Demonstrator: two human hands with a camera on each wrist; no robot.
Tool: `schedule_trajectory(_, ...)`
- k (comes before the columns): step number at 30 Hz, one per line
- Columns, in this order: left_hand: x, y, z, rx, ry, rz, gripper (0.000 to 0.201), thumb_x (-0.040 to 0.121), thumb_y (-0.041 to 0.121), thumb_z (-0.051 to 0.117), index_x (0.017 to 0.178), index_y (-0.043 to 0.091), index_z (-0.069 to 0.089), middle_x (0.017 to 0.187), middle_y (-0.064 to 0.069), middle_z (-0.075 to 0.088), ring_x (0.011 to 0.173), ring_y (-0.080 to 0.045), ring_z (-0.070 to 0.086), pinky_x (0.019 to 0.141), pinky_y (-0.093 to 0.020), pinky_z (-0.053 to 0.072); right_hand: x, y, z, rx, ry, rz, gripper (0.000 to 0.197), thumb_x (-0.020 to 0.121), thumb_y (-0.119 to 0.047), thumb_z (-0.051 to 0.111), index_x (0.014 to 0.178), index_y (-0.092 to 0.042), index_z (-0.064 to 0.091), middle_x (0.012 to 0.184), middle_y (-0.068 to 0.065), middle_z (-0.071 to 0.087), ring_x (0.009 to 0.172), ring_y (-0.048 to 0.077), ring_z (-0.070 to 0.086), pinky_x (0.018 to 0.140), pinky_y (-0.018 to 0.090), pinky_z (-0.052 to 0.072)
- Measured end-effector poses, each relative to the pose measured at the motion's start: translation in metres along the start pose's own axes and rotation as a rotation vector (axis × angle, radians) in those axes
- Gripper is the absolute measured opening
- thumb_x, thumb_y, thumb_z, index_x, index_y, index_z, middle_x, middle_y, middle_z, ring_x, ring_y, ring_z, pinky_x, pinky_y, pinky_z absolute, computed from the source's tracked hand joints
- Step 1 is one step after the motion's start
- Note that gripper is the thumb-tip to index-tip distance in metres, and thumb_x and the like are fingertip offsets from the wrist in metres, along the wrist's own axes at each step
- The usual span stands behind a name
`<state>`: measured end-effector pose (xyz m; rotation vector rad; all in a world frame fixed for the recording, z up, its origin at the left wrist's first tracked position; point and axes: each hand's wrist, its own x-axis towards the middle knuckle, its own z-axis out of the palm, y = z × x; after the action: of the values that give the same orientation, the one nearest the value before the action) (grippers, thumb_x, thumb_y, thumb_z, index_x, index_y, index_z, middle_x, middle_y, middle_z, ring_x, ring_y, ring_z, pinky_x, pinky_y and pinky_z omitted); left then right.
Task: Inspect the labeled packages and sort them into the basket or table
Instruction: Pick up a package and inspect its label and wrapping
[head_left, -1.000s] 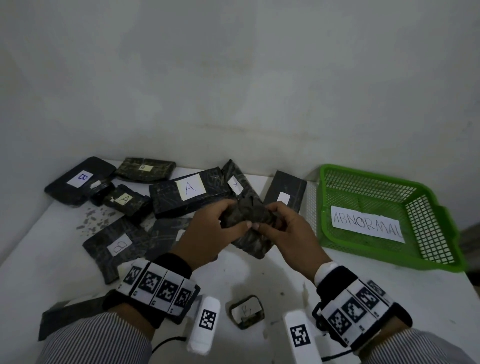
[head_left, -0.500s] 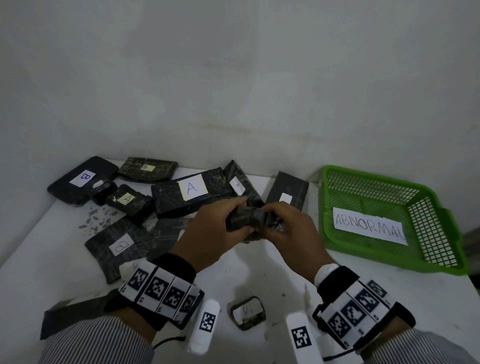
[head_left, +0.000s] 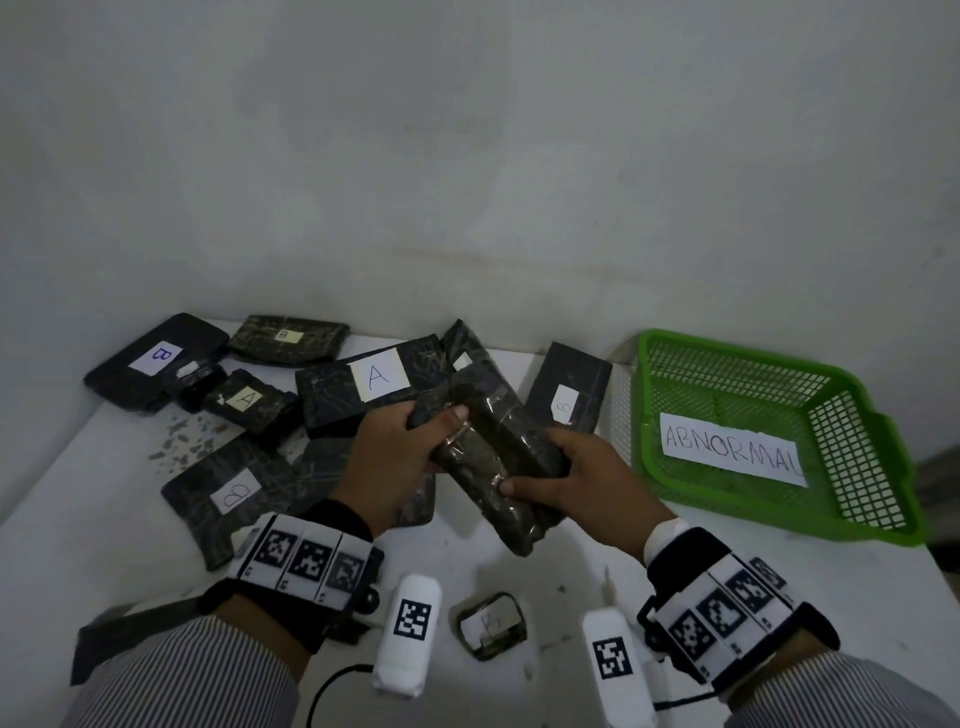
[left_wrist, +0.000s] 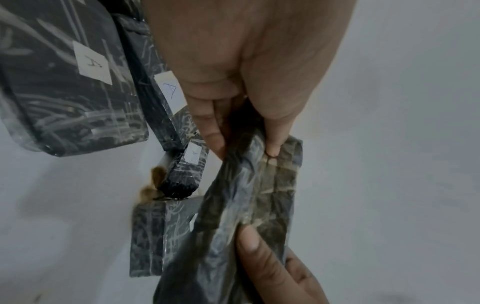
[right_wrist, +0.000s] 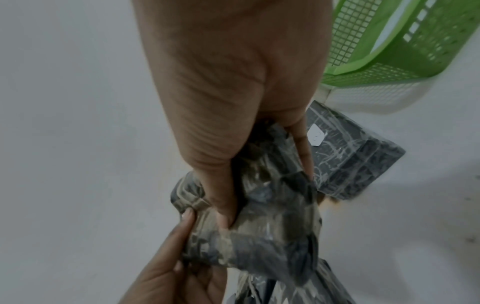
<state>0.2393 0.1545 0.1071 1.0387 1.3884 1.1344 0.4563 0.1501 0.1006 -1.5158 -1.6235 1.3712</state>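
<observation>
Held package (head_left: 493, 467): dark, wrapped, crumpled, raised above the table (head_left: 104, 519) between both my hands; no label visible on its showing face. My left hand (head_left: 387, 462) grips its far end, thumb on top, fingers curled beneath. My right hand (head_left: 587, 486) clasps its near side, fingers wrapped around it. Beyond my left fingers lie labelled packages, one marked A (head_left: 371, 384). Beyond my right fingers, one marked B (head_left: 569, 389); further right, the green basket (head_left: 862, 519) with an ABNORMAL sign.
</observation>
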Motion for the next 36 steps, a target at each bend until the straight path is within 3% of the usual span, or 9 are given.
schedule_trajectory(6, 0.002, -0.009, 0.016, -0.132, 0.009, -0.255, 0.051, 0.087, 0.036, 0.076, 0.125, 0.007, 0.058, 0.117, -0.015, 0.070, 0.100, -0.025, 0.073, 0.072, -0.034, 0.061, -0.004, 0.001, -0.004, -0.258, 0.191, -0.098, 0.034, 0.076, -0.023, 0.090, 0.095, -0.024, 0.062, 0.086, -0.007, 0.067, 0.075, 0.009, 0.063, 0.063, 0.018, 0.051)
schedule_trajectory(11, -0.006, -0.002, 0.037, -0.356, -0.246, -0.483, 0.072, 0.079, 0.068, 0.061, 0.127, 0.014, 0.063, 0.121, -0.017, 0.072, 0.107, -0.035, 0.072, 0.089, -0.048, 0.059, -0.012, 0.016, -0.016, -0.578, 0.362, -0.228, 0.041, 0.073, -0.019, 0.085, 0.107, -0.023, 0.061, 0.099, -0.001, 0.051, 0.092, 0.024, 0.054, 0.076, 0.037, 0.048)
schedule_trajectory(16, -0.005, 0.002, 0.075, -0.591, -0.259, -0.484, 0.048, 0.093, 0.035, 0.061, 0.131, 0.005, 0.060, 0.125, -0.023, 0.070, 0.111, -0.038, 0.070, 0.090, -0.047, 0.060, -0.029, 0.034, -0.045, -0.604, 0.358, -0.304, 0.058, 0.069, -0.020, 0.088, 0.121, -0.027, 0.065, 0.117, 0.002, 0.044, 0.109, 0.023, 0.043, 0.093, 0.037, 0.045)
schedule_trajectory(20, 0.001, -0.001, 0.105, -0.543, -0.255, -0.445, 0.039, 0.096, 0.010, 0.041, 0.126, -0.002, 0.062, 0.119, -0.024, 0.072, 0.109, -0.035, 0.070, 0.088, -0.046, 0.059, -0.045, 0.052, -0.080, -0.388, 0.214, -0.212, 0.071, 0.068, -0.039, 0.092, 0.128, -0.043, 0.053, 0.131, -0.008, 0.033, 0.125, 0.015, 0.042, 0.108, 0.026, 0.043)
schedule_trajectory(25, 0.008, -0.002, 0.146, -0.445, -0.273, -0.385, 0.041, 0.088, 0.007, 0.037, 0.102, 0.005, 0.076, 0.107, -0.021, 0.075, 0.097, -0.036, 0.065, 0.083, -0.046, 0.047, -0.053, 0.067, -0.124, -0.133, 0.277, -0.075, 0.083, 0.074, -0.041, 0.091, 0.141, -0.039, 0.042, 0.133, -0.011, 0.038, 0.121, -0.005, 0.048, 0.094, 0.006, 0.043)
schedule_trajectory(28, 0.016, -0.005, 0.179, -0.460, -0.253, -0.396, 0.040, 0.078, 0.013, 0.044, 0.099, 0.007, 0.078, 0.111, -0.025, 0.067, 0.098, -0.038, 0.054, 0.071, -0.041, 0.044, -0.050, 0.074, -0.155, 0.063, 0.272, 0.074, 0.082, 0.076, -0.033, 0.091, 0.140, -0.039, 0.041, 0.130, -0.005, 0.053, 0.110, 0.006, 0.064, 0.090, 0.019, 0.054)
schedule_trajectory(31, 0.025, -0.002, 0.212, -0.522, -0.271, -0.405, 0.043, 0.087, 0.003, 0.034, 0.107, 0.003, 0.071, 0.109, -0.021, 0.074, 0.099, -0.033, 0.066, 0.086, -0.042, 0.052, -0.042, 0.079, -0.183, 0.465, 0.281, 0.193, 0.057, 0.086, -0.018, 0.083, 0.133, -0.026, 0.052, 0.113, 0.008, 0.074, 0.091, 0.023, 0.077, 0.069, 0.037, 0.063)
schedule_trajectory(34, 0.040, -0.006, 0.240, -0.406, -0.310, -0.355, 0.035, 0.086, 0.004, 0.041, 0.110, 0.001, 0.067, 0.117, -0.023, 0.070, 0.098, -0.028, 0.069, 0.081, -0.042, 0.057, -0.029, 0.090, -0.213, 0.678, 0.366, 0.208, 0.038, 0.096, -0.014, 0.070, 0.130, -0.019, 0.056, 0.102, 0.008, 0.080, 0.082, 0.027, 0.078, 0.056, 0.038, 0.062)
schedule_trajectory(36, 0.053, -0.010, 0.254, -0.225, -0.308, -0.278, 0.027, 0.089, 0.006, 0.052, 0.113, 0.003, 0.062, 0.127, -0.026, 0.062, 0.104, -0.029, 0.065, 0.075, -0.040, 0.059, -0.018, 0.101, -0.233, 0.686, 0.404, 0.195, 0.037, 0.099, -0.011, 0.066, 0.133, -0.017, 0.056, 0.115, 0.014, 0.076, 0.088, 0.030, 0.077, 0.058, 0.039, 0.062)
